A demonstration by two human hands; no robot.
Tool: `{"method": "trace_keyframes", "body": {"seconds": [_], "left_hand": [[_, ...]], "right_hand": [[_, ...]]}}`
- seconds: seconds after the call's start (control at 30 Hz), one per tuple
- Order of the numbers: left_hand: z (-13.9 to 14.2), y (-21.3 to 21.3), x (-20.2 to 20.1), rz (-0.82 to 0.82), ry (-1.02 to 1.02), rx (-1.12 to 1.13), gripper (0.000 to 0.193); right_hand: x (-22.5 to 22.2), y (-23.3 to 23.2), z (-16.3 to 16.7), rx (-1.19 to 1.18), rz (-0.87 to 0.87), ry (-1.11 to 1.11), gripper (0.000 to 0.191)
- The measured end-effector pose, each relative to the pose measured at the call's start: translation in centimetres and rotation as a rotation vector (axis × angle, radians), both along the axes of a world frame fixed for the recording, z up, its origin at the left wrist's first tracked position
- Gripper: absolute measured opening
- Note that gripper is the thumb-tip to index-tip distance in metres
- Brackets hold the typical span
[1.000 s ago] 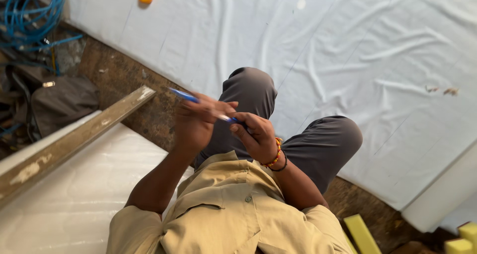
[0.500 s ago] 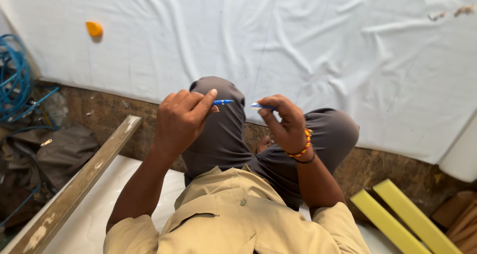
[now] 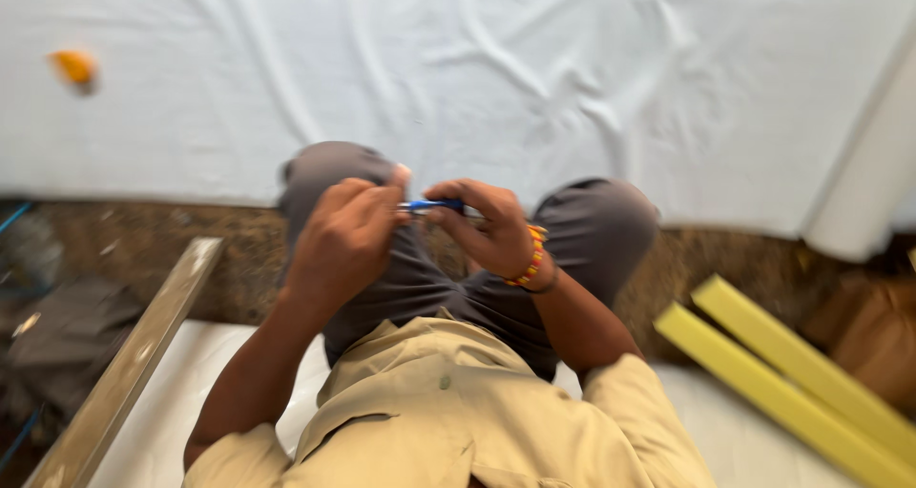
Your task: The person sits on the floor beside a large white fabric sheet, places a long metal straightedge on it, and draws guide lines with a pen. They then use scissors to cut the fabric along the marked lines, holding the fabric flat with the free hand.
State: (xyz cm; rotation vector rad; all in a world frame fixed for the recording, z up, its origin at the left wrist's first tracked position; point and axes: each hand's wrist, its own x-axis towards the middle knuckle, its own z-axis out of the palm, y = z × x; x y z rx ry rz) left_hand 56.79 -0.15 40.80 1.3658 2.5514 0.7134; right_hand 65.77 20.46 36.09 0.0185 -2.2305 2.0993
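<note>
I squat on the floor, knees in grey trousers, and look down at both hands in front of me. A blue pen (image 3: 431,205) lies level between them. My left hand (image 3: 345,240) pinches its left end with the fingers curled. My right hand (image 3: 485,223), with a beaded bracelet on the wrist, grips its right end. The picture is blurred, so the pen's tip and cap are not plain.
A wide white cloth (image 3: 534,78) covers the floor ahead, with a small orange thing (image 3: 74,66) at its far left. A long wooden bar (image 3: 134,364) lies at my left, two yellow strips (image 3: 792,373) at my right, a white roll (image 3: 863,173) at the right edge.
My hands have drawn closer together on the pen, which has turned level. The view has swung, so the blue hose at the left has gone out of sight.
</note>
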Motion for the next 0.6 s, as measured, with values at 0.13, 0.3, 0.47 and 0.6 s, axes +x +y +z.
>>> {"method": "trace_keyframes", "body": {"seconds": [0.13,0.3,0.47,0.6], "left_hand": [[-1.1,0.7,1.2,-0.050,-0.043,0.062,0.067],[-0.7,3.6,1.7,-0.121,0.020,0.041,0.053],[-0.1,8.8,0.0,-0.282,0.062,0.185,0.054],[-2.0,11.1,-4.0,-0.291,0.224,0.113,0.068]], "right_hand": [[1.6,0.6,0.5,-0.178,-0.012,-0.142,0.010],[3.3,2.3,1.8,-0.373,-0.054,-0.216,0.014],[7.6,6.2,0.7,-0.014,-0.313,0.106,0.020],[15.1,13.3,-3.4,0.097,-0.813,0.142,0.014]]}}
